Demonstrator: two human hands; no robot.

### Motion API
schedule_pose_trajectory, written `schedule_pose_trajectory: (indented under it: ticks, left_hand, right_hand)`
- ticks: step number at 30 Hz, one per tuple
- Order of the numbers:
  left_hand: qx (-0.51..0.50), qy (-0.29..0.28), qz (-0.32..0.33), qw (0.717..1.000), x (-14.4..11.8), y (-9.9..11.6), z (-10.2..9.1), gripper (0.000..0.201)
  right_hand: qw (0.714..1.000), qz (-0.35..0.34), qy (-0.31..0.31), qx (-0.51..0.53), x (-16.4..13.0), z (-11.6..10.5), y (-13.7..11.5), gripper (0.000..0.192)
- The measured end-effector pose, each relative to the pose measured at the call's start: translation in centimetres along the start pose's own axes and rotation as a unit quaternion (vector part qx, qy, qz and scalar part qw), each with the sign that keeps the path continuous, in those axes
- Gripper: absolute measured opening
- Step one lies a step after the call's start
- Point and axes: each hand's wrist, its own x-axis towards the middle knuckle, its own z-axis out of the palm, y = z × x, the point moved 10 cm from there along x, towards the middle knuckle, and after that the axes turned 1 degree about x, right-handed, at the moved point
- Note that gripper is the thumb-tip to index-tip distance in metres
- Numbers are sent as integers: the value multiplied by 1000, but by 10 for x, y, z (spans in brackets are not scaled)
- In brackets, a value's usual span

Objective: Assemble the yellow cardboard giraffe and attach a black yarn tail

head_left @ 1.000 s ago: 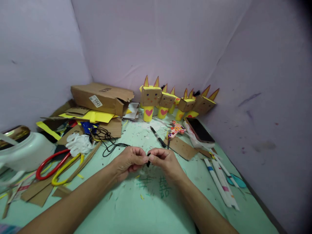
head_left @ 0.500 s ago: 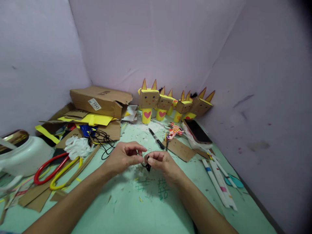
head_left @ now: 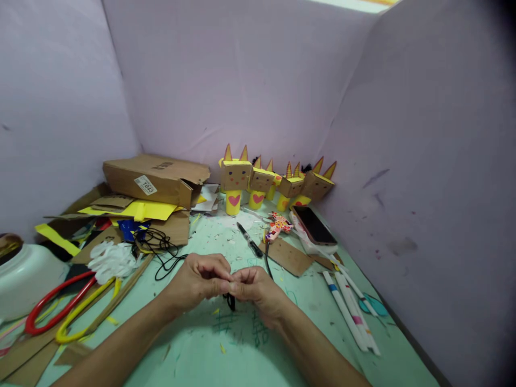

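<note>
My left hand and my right hand meet above the middle of the table, fingertips touching. Both are closed in a pinch on a small bundle of black cord, whose loops hang below the thumbs. The rest of that cord is hidden by my fingers. To the left of my left hand lies a loose tangle of black cord. Beyond my hands are a black pen, a flat cardboard piece and a flower-patterned glue gun.
Several cardboard figures with yellow horns stand at the back. A cardboard box tops scraps at left, near white string, a red loop handle and a white pot. Right: phone, several white markers.
My hands have come together; the left thumb and fingers now pinch at the black cord beside the right. The camera view has tilted up and turned slightly right.
</note>
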Motion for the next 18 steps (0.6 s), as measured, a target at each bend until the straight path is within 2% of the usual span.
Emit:
schedule_pose_trajectory:
  ticks: [6, 12, 15, 18]
  left_hand:
    - [-79, 4, -15, 997, 1, -16, -1, 12]
    - [-104, 12, -56, 993, 1, -27, 0, 28]
    - [-51, 25, -47, 997, 0, -20, -2, 31]
    - [56, 47, -19, 997, -1, -7, -6, 30]
  right_hand:
    - [1000, 3, 16, 15, 1, -1, 3, 37]
    - [1000, -4, 26, 10, 1, -3, 2, 34]
    - [999, -16, 29, 1, 1, -4, -2, 29]
    - [998, -47, 26, -40, 1, -4, -11, 24]
